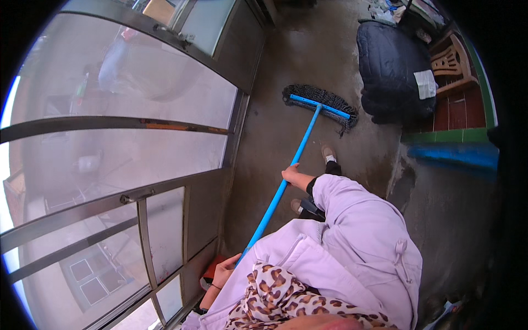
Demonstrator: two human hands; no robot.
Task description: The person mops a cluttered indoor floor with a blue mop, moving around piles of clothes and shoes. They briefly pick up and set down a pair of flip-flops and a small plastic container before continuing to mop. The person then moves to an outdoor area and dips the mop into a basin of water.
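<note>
Metal-framed glass panels (137,148) fill the left of the frame. At lower left of centre, my left hand (223,273) grips the near end of the blue mop handle (273,203), wrist low and close to my body. Nearer the centre, my right hand (290,173) is wrapped around the handle farther along, forearm angled leftward out of my lilac sleeve (357,203). The handle slants from lower left to upper right, pointing away from me. The dark mop head (324,106) lies upper centre on the wet-looking floor (308,47), its long axis crosswise to the handle, right end lower. A dark padded bundle (396,71) sits upper right.
</note>
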